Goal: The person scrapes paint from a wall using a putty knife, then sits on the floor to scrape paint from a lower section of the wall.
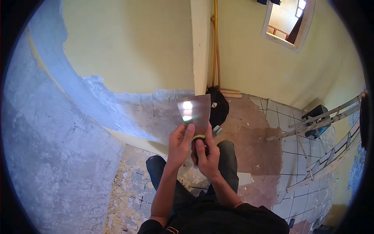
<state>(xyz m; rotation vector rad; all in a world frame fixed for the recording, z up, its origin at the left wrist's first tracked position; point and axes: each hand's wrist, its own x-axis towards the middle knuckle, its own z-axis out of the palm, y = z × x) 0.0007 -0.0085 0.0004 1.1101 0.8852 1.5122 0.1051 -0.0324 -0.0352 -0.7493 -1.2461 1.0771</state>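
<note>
A scraper (pixel 200 113) with a wide, shiny metal blade and a dark handle with a yellow band is held up in front of my body, blade pointing away from me. My right hand (pixel 207 156) is wrapped round the handle, its thumb on the dark grip. At the lower left part of the blade, my left hand (pixel 181 146) has its thumb and fingers closed on the metal edge. Light reflects brightly off the blade.
The wall on the left (pixel 50 148) is bare and grey, with peeled edges. Paint flakes (pixel 126 187) litter the floor. A black bag (pixel 220 109) and wooden poles (pixel 216 50) stand at the corner. A wooden ladder (pixel 331 167) is at the right, beside a dark box (pixel 317 117).
</note>
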